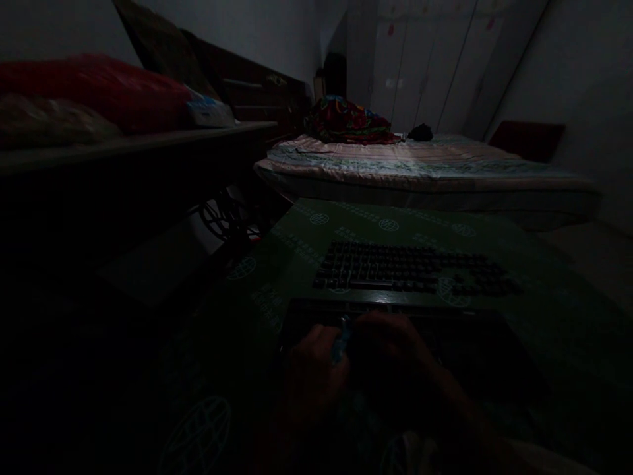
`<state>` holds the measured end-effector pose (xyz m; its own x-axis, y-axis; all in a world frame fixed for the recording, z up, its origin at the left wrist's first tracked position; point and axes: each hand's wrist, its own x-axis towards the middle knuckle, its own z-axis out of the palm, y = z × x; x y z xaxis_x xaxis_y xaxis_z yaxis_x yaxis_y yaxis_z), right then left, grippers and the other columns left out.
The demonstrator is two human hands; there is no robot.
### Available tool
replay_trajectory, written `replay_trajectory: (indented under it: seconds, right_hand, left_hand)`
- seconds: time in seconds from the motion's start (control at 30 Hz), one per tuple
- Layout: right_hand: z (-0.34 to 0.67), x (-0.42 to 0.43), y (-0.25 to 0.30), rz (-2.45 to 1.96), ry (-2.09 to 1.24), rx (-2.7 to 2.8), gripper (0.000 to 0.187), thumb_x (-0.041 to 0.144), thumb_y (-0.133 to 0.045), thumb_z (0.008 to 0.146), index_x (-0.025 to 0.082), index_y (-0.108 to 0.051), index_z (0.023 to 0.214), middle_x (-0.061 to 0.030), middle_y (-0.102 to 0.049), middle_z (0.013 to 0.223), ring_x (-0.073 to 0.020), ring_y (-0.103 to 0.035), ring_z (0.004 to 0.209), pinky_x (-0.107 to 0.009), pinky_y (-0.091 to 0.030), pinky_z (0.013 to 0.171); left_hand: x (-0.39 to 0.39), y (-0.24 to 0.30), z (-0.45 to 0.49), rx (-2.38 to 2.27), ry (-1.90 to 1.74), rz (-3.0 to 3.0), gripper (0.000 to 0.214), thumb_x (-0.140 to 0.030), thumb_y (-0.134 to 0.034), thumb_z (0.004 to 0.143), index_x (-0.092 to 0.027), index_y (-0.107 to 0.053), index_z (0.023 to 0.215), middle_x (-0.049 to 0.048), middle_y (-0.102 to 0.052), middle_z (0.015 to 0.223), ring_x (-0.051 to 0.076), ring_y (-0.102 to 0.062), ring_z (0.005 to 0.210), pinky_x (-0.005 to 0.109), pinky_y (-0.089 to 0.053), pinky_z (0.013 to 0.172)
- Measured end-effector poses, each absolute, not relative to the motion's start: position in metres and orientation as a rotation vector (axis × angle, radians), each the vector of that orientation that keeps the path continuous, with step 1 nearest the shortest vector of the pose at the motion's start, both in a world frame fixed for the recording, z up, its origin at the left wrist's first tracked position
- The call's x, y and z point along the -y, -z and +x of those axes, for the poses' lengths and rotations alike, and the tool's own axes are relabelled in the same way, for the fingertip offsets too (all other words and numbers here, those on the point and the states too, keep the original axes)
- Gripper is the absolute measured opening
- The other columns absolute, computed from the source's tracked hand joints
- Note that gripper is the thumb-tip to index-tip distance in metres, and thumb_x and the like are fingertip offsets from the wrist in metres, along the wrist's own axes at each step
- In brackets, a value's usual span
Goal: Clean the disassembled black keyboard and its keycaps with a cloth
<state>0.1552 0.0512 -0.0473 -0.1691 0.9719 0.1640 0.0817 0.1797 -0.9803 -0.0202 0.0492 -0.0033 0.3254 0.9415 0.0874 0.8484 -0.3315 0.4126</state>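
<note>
Lower centre: my left hand (316, 363) seems closed round a bluish item (341, 340) by the keyboard base (475, 343); right hand (390, 330), can't tell. Keycaps (380, 267) on desk (284, 247), mid-frame. Probably mid-handling; next calls for steady hold.

From far away I see a long black keyboard (475, 340) lying flat. Black keys (380, 267) sit in rows just beyond it. A small blue thing (341, 340) is at its left half
</note>
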Motion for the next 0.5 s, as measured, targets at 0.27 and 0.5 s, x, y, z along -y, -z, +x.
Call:
replay_trajectory:
  seconds: [0.27, 0.5]
  right_hand:
    - [0.1524, -0.0541, 0.0469, -1.047, -1.09, 1.506, 0.016, 0.026, -0.055, 0.08, 0.02, -0.067, 0.089, -0.0023, -0.067, 0.084, -0.0143, -0.061, 0.075, -0.022, -0.047, 0.064]
    - [0.1531, -0.0557, 0.0431, -1.134, -0.99, 1.554, 0.016, 0.027, -0.053, 0.081, 0.019, -0.067, 0.083, -0.0015, -0.067, 0.077, -0.013, -0.061, 0.068, -0.021, -0.046, 0.062]
  left_hand:
    - [-0.0463, 0.0028, -0.0134, -1.622, -0.472, 2.315, 0.012, -0.013, -0.051, 0.075, -0.019, -0.06, 0.08, 0.0004, -0.059, 0.076, 0.013, -0.055, 0.067, 0.024, -0.035, 0.058]
    - [-0.0465, 0.0043, -0.0134, -1.591, -0.493, 2.337, 0.01, -0.014, -0.051, 0.076, -0.018, -0.06, 0.079, 0.0015, -0.058, 0.076, 0.014, -0.055, 0.066, 0.025, -0.037, 0.058]
